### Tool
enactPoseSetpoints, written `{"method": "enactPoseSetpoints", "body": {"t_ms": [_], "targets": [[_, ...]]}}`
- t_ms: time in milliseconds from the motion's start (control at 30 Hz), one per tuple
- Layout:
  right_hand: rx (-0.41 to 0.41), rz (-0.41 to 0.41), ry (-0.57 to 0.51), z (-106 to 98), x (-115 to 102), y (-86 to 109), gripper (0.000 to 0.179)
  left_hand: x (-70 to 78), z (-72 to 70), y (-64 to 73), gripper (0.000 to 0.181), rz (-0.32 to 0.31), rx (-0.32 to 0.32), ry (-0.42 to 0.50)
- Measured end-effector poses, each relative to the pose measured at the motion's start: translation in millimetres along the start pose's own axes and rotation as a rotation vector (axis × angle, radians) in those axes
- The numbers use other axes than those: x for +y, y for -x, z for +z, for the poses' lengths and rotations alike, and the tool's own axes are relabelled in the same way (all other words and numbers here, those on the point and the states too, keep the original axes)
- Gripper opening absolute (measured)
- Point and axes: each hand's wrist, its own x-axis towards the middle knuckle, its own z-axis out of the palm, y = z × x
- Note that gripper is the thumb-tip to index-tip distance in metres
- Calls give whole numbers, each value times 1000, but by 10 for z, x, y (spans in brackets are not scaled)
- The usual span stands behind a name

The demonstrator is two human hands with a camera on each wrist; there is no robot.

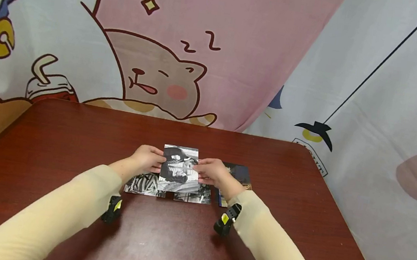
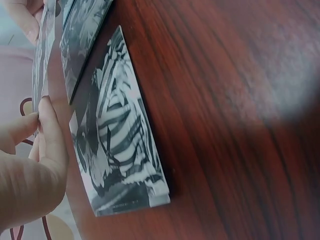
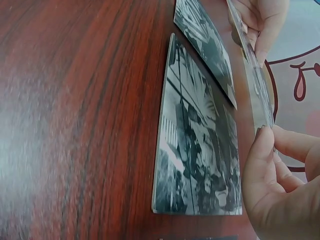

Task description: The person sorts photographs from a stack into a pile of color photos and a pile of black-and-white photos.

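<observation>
Both hands hold up one black-and-white photo card [image 1: 179,170] by its two side edges, with its picture toward the head camera. My left hand [image 1: 146,158] pinches the left edge between thumb and fingers; my right hand [image 1: 214,172] pinches the right edge the same way. Below it on the table lie a striped-pattern photo card [image 2: 122,130] to the left and another black-and-white photo card [image 3: 195,145] to the right. In the head view the raised card covers the upper parts of both.
A darker coloured card [image 1: 240,173] lies right of the others, partly behind the right hand and wrist. The brown wooden table [image 1: 162,238] runs back to a curtain [image 1: 251,43] printed with cartoon animals. A black wrist camera [image 1: 227,219] sits under the right sleeve.
</observation>
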Motion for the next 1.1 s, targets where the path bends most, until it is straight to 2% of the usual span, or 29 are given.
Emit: {"method": "enactPoseSetpoints", "body": {"t_ms": [167, 633, 1100], "targets": [[-7, -7, -25, 75, 0, -20, 37, -20, -76, -3, 40, 8, 7, -27], [-12, -24, -91, 278, -25, -47, 33, -113, -249, 20, 41, 10, 23, -14], [-9, -34, -86, 434, -37, -46, 27, -148, -372, 96, 39, 13, 49, -43]]}}
